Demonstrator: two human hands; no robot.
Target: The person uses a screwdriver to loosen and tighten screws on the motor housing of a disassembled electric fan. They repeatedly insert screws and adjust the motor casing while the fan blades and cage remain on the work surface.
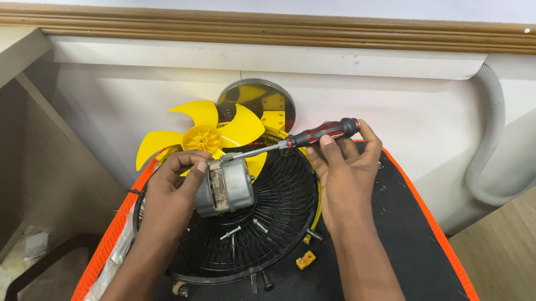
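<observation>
Left hand (172, 193) gripped the grey fan motor (225, 187) round its casing above the black fan guard (274, 226), right hand (345, 179) pinched the screwdriver (299, 140) handle; motor looked dense, rigid, grimy, best held by the casing.

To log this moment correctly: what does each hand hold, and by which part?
The left hand grips the grey motor around its body. The right hand holds the screwdriver by its red-and-black handle.
</observation>
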